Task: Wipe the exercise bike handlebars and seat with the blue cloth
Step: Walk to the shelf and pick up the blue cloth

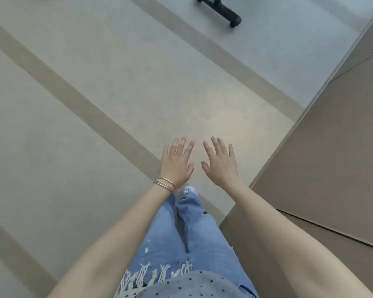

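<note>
My left hand (177, 162) and my right hand (221, 162) are stretched out side by side over the floor, palms down, fingers spread, each holding nothing. Thin bangles circle my left wrist. A black floor bar of the exercise bike (221, 8) shows at the top edge, far ahead of both hands. The handlebars, the seat and the blue cloth are out of view.
A pale tiled floor (95, 104) with darker diagonal bands lies all around. A brown panelled wall or cabinet face (336, 136) rises along the right side. My jeans and one shoe (188, 190) show below my hands.
</note>
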A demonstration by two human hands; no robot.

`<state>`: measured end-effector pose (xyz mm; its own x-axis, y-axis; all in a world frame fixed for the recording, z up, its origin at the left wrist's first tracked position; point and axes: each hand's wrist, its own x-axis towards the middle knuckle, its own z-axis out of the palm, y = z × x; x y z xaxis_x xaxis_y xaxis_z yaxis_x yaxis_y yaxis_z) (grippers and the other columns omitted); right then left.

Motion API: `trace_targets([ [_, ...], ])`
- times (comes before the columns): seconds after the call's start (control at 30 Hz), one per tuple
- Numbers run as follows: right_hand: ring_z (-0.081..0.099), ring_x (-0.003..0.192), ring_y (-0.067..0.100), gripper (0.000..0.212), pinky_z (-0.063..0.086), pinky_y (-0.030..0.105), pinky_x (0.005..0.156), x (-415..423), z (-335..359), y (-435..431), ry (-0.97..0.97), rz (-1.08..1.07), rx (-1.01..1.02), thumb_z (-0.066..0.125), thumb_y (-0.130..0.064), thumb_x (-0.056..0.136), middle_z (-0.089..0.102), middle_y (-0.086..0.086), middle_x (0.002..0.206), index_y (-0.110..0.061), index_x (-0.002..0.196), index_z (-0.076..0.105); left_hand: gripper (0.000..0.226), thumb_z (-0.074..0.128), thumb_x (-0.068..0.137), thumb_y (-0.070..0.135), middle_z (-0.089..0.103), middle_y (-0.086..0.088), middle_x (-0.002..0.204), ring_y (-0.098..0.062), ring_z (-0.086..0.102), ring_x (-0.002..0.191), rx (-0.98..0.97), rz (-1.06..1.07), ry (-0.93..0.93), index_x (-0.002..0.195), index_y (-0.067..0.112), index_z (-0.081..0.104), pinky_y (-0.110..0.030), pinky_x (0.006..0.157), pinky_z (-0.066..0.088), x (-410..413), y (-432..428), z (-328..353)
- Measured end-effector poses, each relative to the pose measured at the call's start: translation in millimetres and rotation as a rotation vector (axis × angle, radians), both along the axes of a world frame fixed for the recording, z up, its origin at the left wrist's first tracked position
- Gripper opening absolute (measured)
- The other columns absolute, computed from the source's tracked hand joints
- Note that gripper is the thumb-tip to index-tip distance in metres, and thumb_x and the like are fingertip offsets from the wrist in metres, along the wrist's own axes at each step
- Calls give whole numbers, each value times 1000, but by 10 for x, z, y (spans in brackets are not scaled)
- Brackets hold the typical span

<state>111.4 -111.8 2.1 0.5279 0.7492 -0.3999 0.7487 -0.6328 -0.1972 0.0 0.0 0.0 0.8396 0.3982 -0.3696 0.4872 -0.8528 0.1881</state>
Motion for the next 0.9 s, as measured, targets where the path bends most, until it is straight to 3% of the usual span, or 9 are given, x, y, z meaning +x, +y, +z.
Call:
trace_targets([
  [0.33,7,146,22,59,5,50,116,-834,130,749,97,494,32,44,-34,93,16,6,157,-20,146,21,64,43,90,40,24,-9,154,-26,19,142,10,576,76,146,22,18,-45,116,18,-1485,166,165],
  [0.53,11,145,22,57,3,52,115,-1555,242,1221,114,793,67,47,-35,92,21,7,155,-21,143,27,64,48,88,35,27,-14,152,-30,23,140,18,1025,2,145,20,24,-47,115,20,-2388,29,293],
  [0.9,21,140,22,57,16,50,114,-3264,559,1898,-3,1182,-29,47,-40,91,27,5,151,-23,142,29,62,48,85,32,38,-5,146,-24,29,136,73,1226,10,143,19,28,-45,114,21,-4157,61,597],
])
